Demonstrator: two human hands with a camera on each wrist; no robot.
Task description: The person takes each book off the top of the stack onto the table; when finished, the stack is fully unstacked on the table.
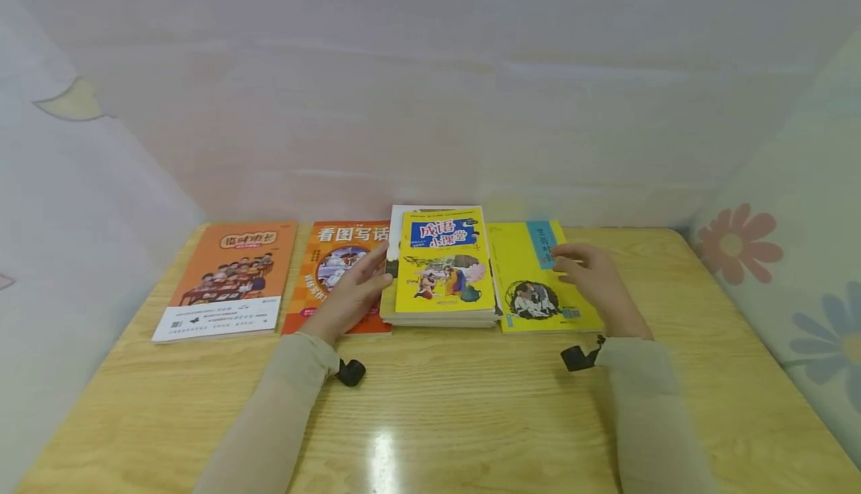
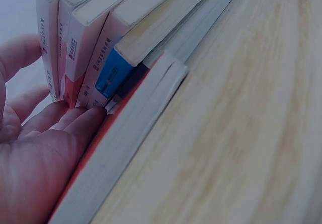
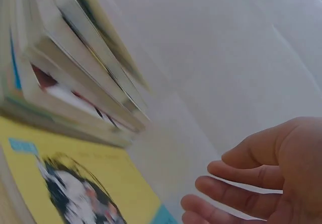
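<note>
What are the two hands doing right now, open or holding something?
Left hand: open, straight fingers against the side of the book stack.
Right hand: open, over the yellow book, holding nothing.

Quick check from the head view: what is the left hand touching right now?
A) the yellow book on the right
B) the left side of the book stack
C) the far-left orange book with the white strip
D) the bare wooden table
B: the left hand has its fingers against the left edge of the book stack, lying over the orange book beside it.

Far-left book (image 1: 229,279) orange with a white lower band; the next book (image 1: 334,270) orange-red; stack's top book (image 1: 442,261) yellow, blue title patch; right book (image 1: 538,277) yellow with a teal label; table (image 1: 471,412) pale wood grain.
</note>
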